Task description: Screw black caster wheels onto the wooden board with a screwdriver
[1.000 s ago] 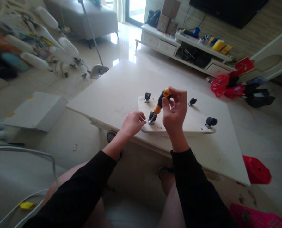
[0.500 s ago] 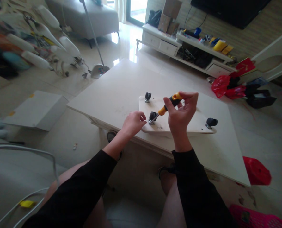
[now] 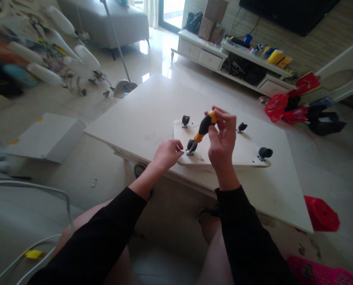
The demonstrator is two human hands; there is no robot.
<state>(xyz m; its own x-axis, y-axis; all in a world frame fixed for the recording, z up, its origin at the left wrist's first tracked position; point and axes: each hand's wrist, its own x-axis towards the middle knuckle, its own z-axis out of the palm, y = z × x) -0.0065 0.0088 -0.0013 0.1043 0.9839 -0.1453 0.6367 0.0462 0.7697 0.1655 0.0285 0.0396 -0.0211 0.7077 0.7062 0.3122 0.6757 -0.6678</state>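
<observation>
A white panel (image 3: pixel 221 152) with rounded corners lies on the white table, with a black caster (image 3: pixel 191 145) near its front left corner. My right hand (image 3: pixel 223 138) grips a yellow and black screwdriver (image 3: pixel 205 126). It is tilted, and its metal shaft reaches down to the mounting plate of that caster. Beside the same corner is my left hand (image 3: pixel 168 153), its fingers curled and close together; what lies between the fingertips is hidden. Other casters stand up from the panel: one at the back left (image 3: pixel 185 120), one at the back right (image 3: pixel 241 127), one at the front right (image 3: pixel 264 153).
The table (image 3: pixel 129 126) extends around the panel. A white box (image 3: pixel 46 136) sits on the floor at left, near a long-handled dustpan (image 3: pixel 124 88). Red bags (image 3: pixel 277 109), a red stool (image 3: pixel 321 213) and a pink basket (image 3: pixel 321 273) are at right.
My right hand has shifted left and turned on the screwdriver, which now stands more steeply. The back right caster has come into view. My left hand stays in place.
</observation>
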